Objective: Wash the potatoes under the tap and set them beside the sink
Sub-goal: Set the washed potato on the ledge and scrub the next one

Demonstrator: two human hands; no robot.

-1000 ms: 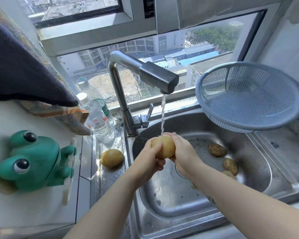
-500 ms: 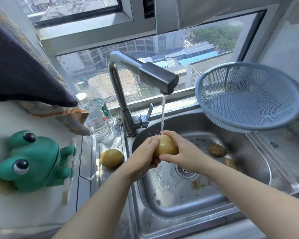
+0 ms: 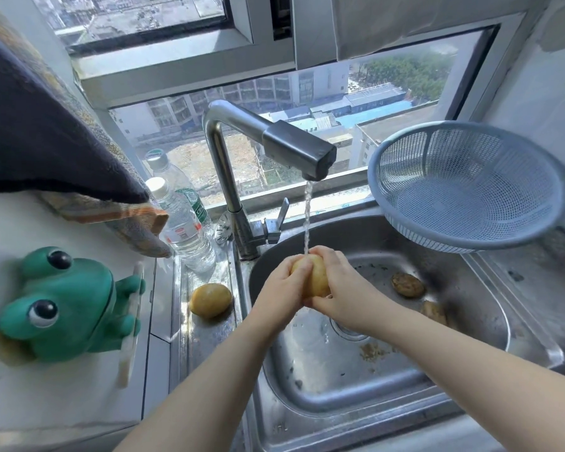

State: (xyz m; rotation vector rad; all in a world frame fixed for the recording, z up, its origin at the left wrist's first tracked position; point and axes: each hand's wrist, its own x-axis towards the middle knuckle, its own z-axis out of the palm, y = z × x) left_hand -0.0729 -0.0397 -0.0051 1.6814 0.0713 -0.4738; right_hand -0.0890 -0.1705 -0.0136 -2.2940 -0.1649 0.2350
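Observation:
Both hands hold one pale yellow potato under the running tap, over the steel sink. My left hand wraps its left side and my right hand covers its right and underside. Water falls onto the top of the potato. A clean yellow potato lies on the steel ledge left of the sink. Two dirty brown potatoes lie in the basin at the right; my right forearm partly hides the nearer one.
A blue mesh colander rests tilted on the sink's right rim. Two water bottles stand left of the tap base. A green frog figure sits on the white counter at left, under a hanging dark cloth. Dirt specks lie near the drain.
The potato has turned between my hands, from lying sideways to more upright. My right hand has shifted lower under it. Both hands stay under the stream.

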